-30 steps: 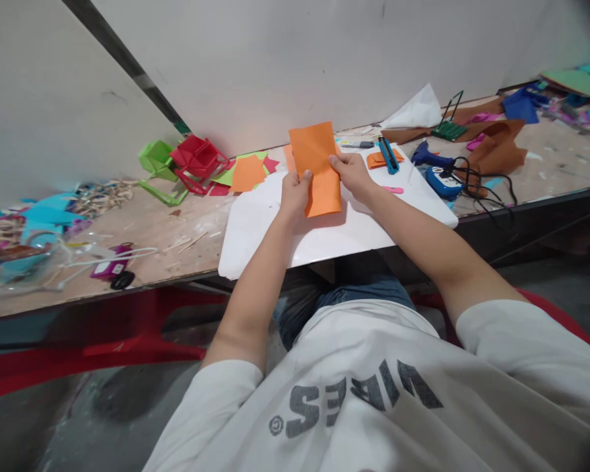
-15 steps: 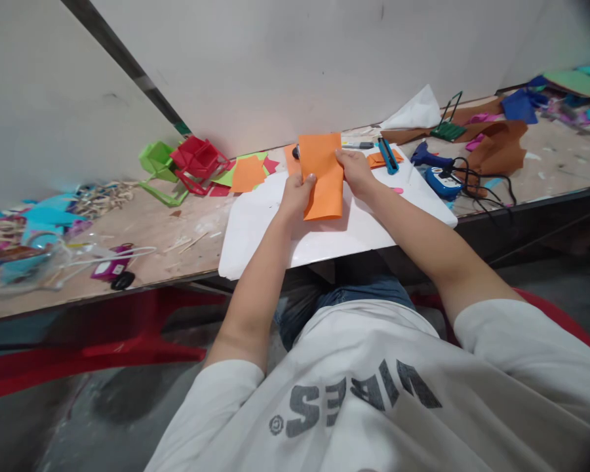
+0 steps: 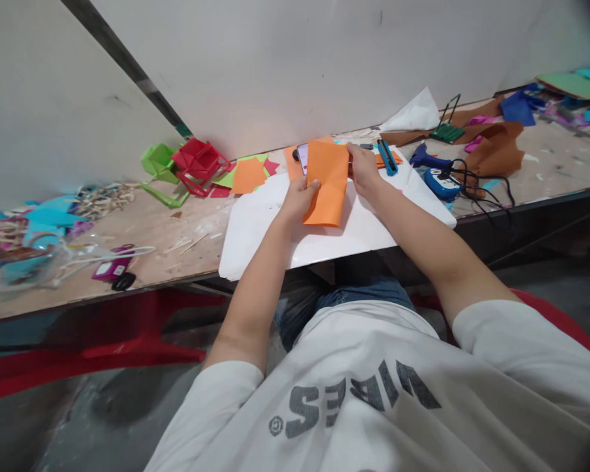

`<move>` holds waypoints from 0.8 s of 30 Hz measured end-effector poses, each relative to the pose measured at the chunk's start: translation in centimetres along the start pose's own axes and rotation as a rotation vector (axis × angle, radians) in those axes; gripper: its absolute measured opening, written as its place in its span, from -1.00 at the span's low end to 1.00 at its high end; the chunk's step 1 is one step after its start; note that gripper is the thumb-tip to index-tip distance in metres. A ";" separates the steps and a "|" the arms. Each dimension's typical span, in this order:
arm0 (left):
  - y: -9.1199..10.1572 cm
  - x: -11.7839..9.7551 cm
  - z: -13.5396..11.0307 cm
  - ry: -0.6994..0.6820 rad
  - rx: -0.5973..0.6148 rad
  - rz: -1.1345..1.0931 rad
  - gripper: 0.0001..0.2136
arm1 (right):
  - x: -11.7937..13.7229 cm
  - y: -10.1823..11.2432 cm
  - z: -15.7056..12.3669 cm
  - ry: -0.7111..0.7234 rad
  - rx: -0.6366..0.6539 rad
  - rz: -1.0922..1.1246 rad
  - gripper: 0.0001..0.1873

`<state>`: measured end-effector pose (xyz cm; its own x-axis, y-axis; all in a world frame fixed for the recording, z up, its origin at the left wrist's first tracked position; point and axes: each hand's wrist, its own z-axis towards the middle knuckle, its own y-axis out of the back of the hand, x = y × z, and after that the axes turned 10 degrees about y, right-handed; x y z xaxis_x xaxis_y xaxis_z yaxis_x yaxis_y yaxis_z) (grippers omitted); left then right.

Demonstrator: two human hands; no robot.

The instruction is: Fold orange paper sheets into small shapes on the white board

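- Left hand [image 3: 301,195] pinches orange sheet [image 3: 327,187] at its left edge, thumb on top.
- Right hand [image 3: 364,169] pinches same sheet near its far right corner.
- Sheet: over middle of board [image 3: 258,229]; can't tell if touching it.
- Blue cutter [image 3: 388,158]: on board, far right part.
- Glue gun [image 3: 442,185]: just right of board, black cord [image 3: 506,188] beside it.
- 2 mini chairs [image 3: 200,158], 1 red, 1 green: left of board.
- Orange scrap [image 3: 249,176]: just past board's far left corner.
- Purple item [image 3: 112,266]: well left of board.
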<state>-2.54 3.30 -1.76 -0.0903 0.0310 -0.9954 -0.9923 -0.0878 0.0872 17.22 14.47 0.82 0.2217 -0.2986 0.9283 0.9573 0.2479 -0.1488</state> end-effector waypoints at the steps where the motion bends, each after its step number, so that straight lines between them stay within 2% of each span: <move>1: 0.1 0.1 0.1 0.001 0.004 0.002 -0.42 | 0.1 0.0 0.0 -0.010 -0.040 0.027 -0.38; 3: 0.1 0.2 0.1 0.000 0.000 0.004 -0.41 | 0.2 0.0 -0.1 -0.035 -0.082 0.080 -0.44; 11: -0.1 -0.1 0.0 -0.028 0.005 -0.057 -0.55 | 1.1 -1.0 -2.4 -0.073 0.046 0.098 -0.71; 15: -0.2 -0.3 0.1 -0.047 -0.070 -0.089 -0.57 | 1.3 -1.5 -3.3 -0.083 0.091 0.118 -0.72; 24: 0.5 0.7 1.9 -0.081 -0.158 -0.098 -0.41 | 0.8 -1.8 -4.1 -0.019 0.205 0.153 -0.70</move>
<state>-3.27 5.12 -2.39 -0.0071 0.1260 -0.9920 -0.9716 -0.2354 -0.0229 16.48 9.97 0.45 0.3552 -0.2263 0.9070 0.8548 0.4715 -0.2171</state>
